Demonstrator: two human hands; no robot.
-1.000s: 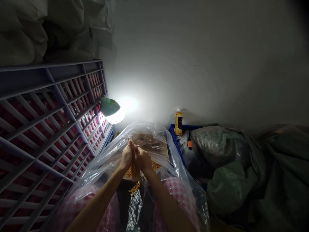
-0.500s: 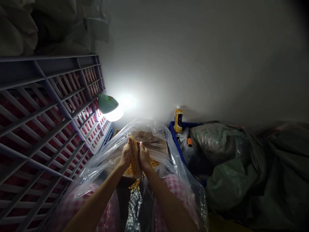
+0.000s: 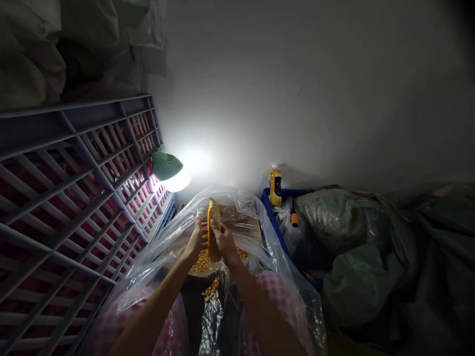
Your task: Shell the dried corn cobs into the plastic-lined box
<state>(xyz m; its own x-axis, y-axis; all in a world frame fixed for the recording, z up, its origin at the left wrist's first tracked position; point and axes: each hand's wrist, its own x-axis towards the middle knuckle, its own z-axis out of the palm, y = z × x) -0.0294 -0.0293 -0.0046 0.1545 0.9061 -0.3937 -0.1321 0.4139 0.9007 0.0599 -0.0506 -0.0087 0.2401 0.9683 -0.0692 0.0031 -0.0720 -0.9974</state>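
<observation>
shelling step: corn cob (image 3: 214, 212) held above the plastic sheet (image 3: 274, 257).
from my remote station, i confirm the cob stands roughly upright over the middle of the sheet, a row of yellow kernels (image 3: 210, 230) along its left edge. the right hand (image 3: 224, 242) grips the cob from the right; the left hand (image 3: 194, 241) is open at the other side, fingers apart, and i cannot tell whether they touch it. loose kernels (image 3: 202, 262) lie within the sheet, below the hands. i judge the step in hand to be stripping kernels by hand. the next move calls for a steady right grip and left-hand pressure along the row, kept over the sheet.
</observation>
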